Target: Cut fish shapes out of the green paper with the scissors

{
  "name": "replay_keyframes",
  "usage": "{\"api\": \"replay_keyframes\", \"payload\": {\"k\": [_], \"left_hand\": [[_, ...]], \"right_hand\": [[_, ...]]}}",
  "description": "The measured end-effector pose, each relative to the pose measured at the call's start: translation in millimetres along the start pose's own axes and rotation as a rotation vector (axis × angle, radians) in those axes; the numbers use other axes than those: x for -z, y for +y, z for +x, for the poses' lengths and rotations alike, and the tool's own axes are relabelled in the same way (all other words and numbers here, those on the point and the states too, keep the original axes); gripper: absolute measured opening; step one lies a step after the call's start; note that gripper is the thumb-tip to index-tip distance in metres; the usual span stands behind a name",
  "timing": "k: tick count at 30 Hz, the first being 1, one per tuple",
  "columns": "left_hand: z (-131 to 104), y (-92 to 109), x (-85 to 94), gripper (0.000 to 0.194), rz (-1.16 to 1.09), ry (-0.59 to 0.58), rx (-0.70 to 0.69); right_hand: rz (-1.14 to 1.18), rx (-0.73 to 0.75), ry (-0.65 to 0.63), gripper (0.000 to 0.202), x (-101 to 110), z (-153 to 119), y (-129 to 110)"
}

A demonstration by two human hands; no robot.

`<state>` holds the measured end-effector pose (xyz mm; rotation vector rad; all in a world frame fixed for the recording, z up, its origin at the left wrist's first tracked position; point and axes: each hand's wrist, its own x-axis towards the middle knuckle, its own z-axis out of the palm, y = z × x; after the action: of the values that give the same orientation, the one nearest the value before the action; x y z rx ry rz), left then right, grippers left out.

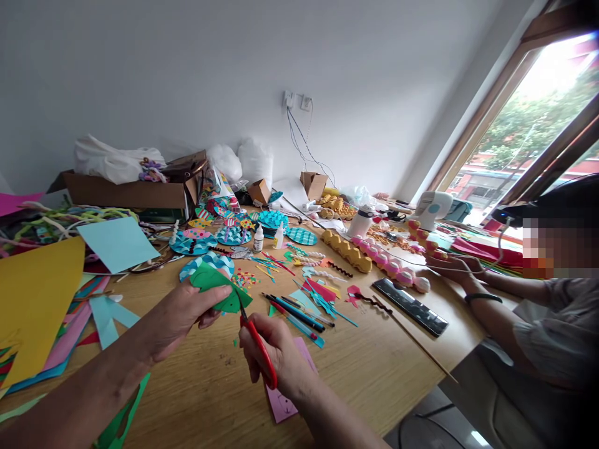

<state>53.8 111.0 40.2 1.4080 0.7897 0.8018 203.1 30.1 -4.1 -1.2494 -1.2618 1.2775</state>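
Observation:
My left hand [187,315] pinches a piece of green paper [210,282] between thumb and fingers, above the table. My right hand [274,352] grips red-handled scissors [259,349], whose blades meet the right end of the green paper. Beneath my right hand lies a pink paper [283,405] with drawn lines. Several pens [299,315] rest just beyond the scissors. Small coloured paper bits [246,279] are scattered behind the green paper, beside a blue wavy-patterned disc [199,263].
Coloured sheets [40,293] and a cardboard box [126,190] stand at the left. Glue bottles [258,239], egg-carton strips [346,251] and a black phone [412,305] lie further off. At the right sits another person [552,324], hands over the table.

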Motion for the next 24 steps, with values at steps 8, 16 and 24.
{"api": "replay_keyframes", "payload": {"k": [8, 16, 24], "left_hand": [[-4, -6, -15.0, 0.033, -0.079, 0.067, -0.017], [-4, -10, -20.5, 0.035, -0.083, 0.064, -0.027], [-5, -16, -18.5, 0.031, -0.071, 0.049, -0.052]], "right_hand": [[0.047, -0.021, -0.001, 0.042, 0, -2, -5], [0.091, 0.003, 0.012, 0.053, -1, 1, 0], [0.093, 0.037, 0.028, 0.057, -2, 1, 4]]}}
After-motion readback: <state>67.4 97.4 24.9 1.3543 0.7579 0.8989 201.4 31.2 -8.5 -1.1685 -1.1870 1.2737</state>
